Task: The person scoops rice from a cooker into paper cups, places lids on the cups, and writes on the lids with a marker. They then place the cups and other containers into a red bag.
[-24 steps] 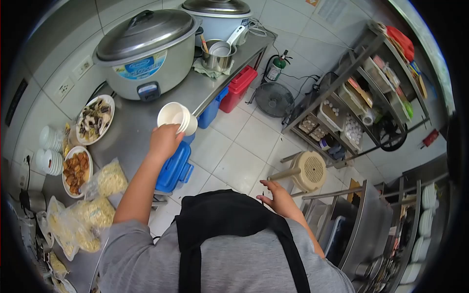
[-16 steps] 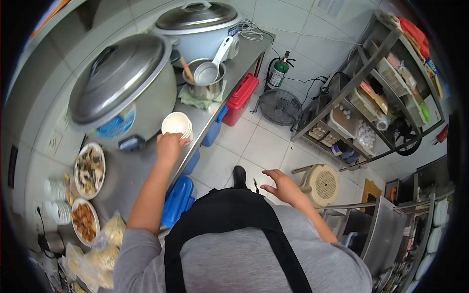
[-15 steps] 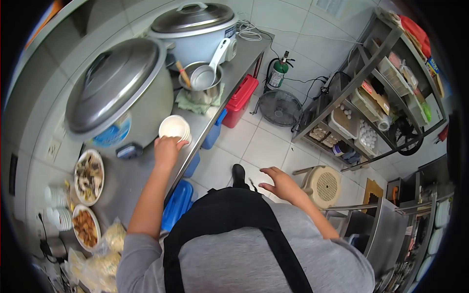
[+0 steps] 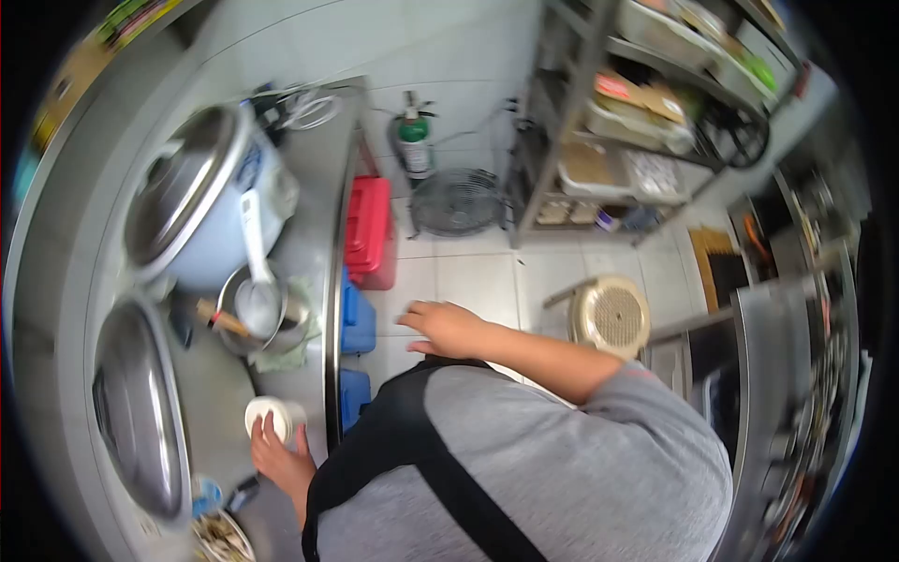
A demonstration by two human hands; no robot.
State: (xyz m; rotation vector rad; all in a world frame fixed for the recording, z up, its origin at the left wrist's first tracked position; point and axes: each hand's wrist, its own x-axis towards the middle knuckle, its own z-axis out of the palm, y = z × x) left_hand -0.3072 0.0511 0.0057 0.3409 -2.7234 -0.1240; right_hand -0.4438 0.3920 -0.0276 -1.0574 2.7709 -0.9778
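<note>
1. While the left hand (image 4: 284,465) grips the white cups (image 4: 265,413) between fingers and thumb, they are over the counter (image 4: 309,183), near its floor-side edge; whether they touch it, I cannot tell.
2. Beyond that edge, the right hand (image 4: 443,328) hangs open over the floor (image 4: 476,286), fingers loosely spread.
3. Farther along the edge, a pot (image 4: 297,317) holding a ladle (image 4: 253,227) stands on a cloth (image 4: 286,360).
4. Cable (image 4: 314,110) lies at the far corner.
</note>
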